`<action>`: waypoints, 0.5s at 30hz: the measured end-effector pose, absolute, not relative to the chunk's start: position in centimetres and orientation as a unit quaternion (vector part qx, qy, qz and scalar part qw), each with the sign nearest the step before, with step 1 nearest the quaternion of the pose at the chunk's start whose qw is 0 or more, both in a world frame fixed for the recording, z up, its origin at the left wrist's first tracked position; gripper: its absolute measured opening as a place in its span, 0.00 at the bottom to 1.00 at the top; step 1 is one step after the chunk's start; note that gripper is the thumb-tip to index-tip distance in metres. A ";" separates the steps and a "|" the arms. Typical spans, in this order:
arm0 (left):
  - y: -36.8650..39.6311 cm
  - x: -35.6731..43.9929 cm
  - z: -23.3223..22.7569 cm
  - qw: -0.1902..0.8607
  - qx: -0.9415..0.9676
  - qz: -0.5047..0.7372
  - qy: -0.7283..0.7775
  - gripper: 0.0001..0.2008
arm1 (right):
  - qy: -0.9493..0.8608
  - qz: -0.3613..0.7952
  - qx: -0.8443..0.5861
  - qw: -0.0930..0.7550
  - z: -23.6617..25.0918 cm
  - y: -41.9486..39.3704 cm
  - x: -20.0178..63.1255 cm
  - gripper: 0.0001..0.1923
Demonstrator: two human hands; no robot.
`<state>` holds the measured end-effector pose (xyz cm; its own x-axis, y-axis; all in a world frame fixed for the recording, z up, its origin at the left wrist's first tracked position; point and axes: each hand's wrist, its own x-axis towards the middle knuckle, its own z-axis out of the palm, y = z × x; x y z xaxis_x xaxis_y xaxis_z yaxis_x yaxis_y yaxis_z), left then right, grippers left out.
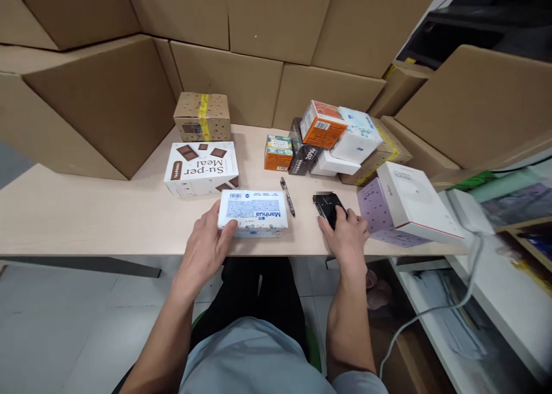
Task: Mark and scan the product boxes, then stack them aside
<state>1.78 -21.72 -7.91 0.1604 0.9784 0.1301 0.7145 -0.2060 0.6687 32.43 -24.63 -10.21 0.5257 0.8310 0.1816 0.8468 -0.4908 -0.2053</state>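
Note:
My left hand [210, 238] is closed on the left end of a white and blue tissue pack [254, 210] marked "Manhua". Its thumb presses the near side; most of the other fingers are hidden behind the pack. My right hand [346, 233] grips a flat black device [328, 205] on the table, its kind unclear, with fingers over its right part. Between the two hands a dark pen [288, 197] lies on the tabletop. Behind the tissue pack, to the left, sits a white "Su-per Meal" box [202, 169] with chocolate pictures.
A taped brown carton [202, 118] stands behind the white box. At back right are a small orange box [278, 152], a larger orange box [323, 125] and another tissue pack [356, 135]. A white box [420, 201] leans on a purple box [377, 210]. Large cardboard boxes [224, 83] wall the back.

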 end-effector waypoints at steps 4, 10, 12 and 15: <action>-22.0 1.7 -8.8 0.274 0.730 0.282 0.559 0.27 | -0.575 0.103 -0.742 0.328 -9.8 -26.1 29.4 0.28; -24.0 2.5 -8.5 0.294 0.697 0.372 0.537 0.26 | -0.590 0.298 -0.602 0.447 -8.3 -27.0 23.1 0.20; -24.0 1.9 -7.3 0.263 0.683 0.429 0.529 0.26 | -0.592 0.292 -0.585 0.470 -6.8 -26.0 21.7 0.19; -21.7 -0.1 -4.7 0.163 0.670 0.478 0.545 0.25 | -0.621 0.274 -0.526 0.513 -4.1 -22.5 19.4 0.18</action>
<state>-0.11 -21.69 -4.65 -0.0503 0.8851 0.4626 0.5742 -0.3534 0.7386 19.43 -22.47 -4.14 0.0788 0.9342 0.3480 0.3722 0.2963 -0.8796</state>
